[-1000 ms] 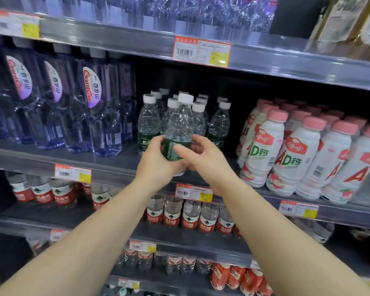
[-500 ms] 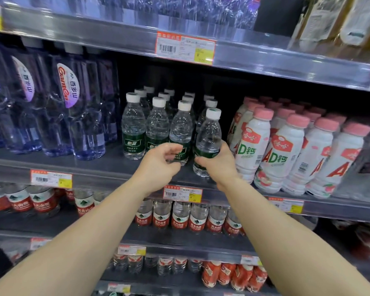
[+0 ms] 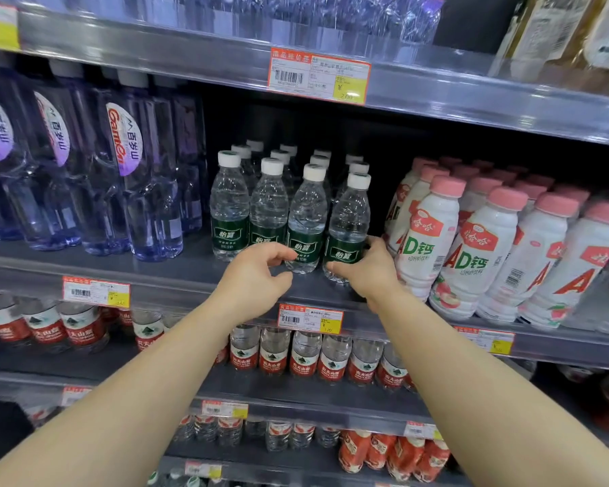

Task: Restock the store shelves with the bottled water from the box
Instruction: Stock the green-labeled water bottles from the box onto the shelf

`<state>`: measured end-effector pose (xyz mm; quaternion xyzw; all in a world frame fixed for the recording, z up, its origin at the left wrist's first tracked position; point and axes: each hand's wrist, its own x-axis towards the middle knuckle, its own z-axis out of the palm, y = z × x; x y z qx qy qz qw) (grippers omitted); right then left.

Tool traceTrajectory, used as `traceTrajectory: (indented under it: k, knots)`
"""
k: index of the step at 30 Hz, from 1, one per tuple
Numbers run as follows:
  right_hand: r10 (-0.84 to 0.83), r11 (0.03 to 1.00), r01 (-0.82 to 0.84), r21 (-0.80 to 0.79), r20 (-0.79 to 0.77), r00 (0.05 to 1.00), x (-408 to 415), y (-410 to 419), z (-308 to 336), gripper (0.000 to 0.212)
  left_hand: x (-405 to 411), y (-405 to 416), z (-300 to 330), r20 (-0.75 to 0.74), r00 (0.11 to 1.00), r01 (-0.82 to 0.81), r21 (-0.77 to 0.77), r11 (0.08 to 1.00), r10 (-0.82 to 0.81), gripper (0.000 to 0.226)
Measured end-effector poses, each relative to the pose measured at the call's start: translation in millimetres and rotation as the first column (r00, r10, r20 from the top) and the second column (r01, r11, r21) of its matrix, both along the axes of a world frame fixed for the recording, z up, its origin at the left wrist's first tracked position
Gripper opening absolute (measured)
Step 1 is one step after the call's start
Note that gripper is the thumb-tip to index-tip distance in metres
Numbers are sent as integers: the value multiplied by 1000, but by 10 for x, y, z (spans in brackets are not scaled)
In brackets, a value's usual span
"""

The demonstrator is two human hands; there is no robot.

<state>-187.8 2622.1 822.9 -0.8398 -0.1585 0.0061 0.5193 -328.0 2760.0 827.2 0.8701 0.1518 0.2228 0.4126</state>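
Right hand (image 3: 364,272) grips the lower body of the clear plastic green-labelled water bottle (image 3: 347,226), fingers curled round it; the bottle stands upright at the front right of its row on the grey metal shelf (image 3: 155,275), just beside white pink-capped drink bottles (image 3: 471,247). Left hand (image 3: 257,275) hovers with loosely curled fingers, holding nothing

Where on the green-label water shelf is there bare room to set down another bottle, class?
Bare shelf lies in front of the green-label water bottles, along the front edge below the purple-tinted water bottles. The right is crowded: the right hand holds the end bottle close to the AD calcium milk bottles.
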Motion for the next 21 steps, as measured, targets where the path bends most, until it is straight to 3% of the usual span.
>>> traceTrajectory:
  k: [11,21]
  knots:
    - [19,995,-15,-101,45,999,20,9,-46,61,27,-65,-97,-5,1000,7,-9,1000,-7,33]
    - [64,997,-62,-50,35,997,-291,-201,120,65,-54,-364,75,20,989,-147,105,983,146,41]
